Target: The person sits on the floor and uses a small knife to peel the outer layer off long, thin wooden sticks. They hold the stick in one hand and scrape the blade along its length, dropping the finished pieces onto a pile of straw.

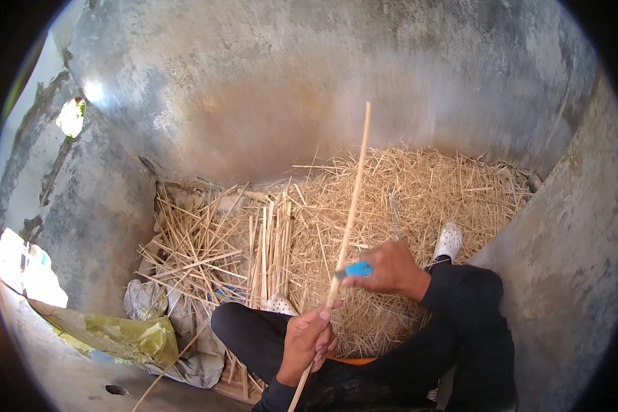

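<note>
A long, pale wooden or bamboo strip [354,192] slants up from my lap toward the far wall. My left hand [307,341] is wrapped round its lower part. Just above and to the right, my right hand [390,269] is closed on a blue-handled knife [357,269]. The knife's short dark blade lies against the strip, a little above my left fingers. Both hands are over my lap, between my dark-clad knees.
Shavings [419,199] pile up against the concrete wall [254,89]. Several cut strips [271,240] lie at the left, near a yellow-green plastic sheet [130,333] and grey cloth [199,357]. My white perforated shoes [449,240] rest among the shavings. Another wall [563,275] rises at the right.
</note>
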